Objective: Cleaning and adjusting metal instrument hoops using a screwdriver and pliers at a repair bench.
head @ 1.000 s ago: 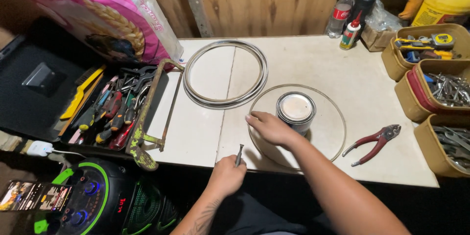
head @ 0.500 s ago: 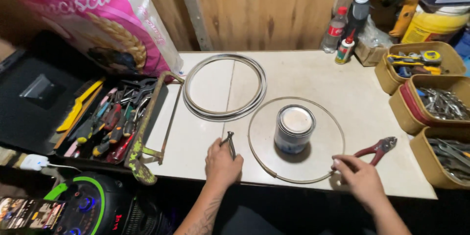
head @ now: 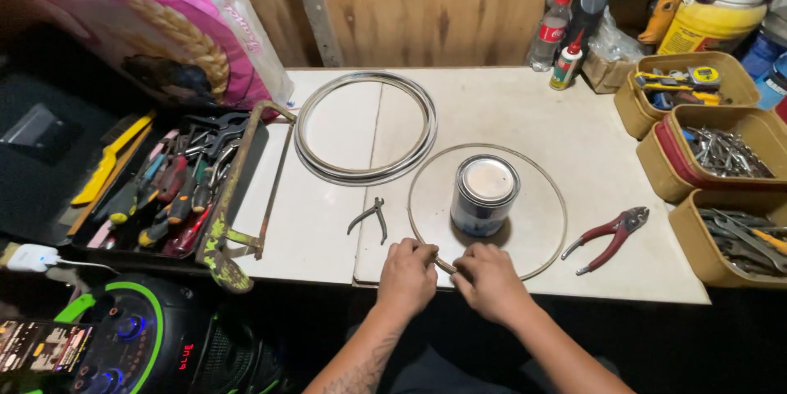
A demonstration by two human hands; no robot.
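1. The thin wire hoop (head: 561,189) lies flat on the bench (head: 508,107), lower centre of the frame, ringed around a paint can (head: 484,195).
2. Both hands, left hand (head: 407,275) and right hand (head: 490,281), sit close together, pinched on the hoop's near edge.
3. Risk: springy wire could slip free and whip, or nudge the can.
4. The join itself is hidden under the fingers, so it's hard to tell what's there. Small pliers (head: 369,218) lie just left, red-handled pliers (head: 608,236) right.
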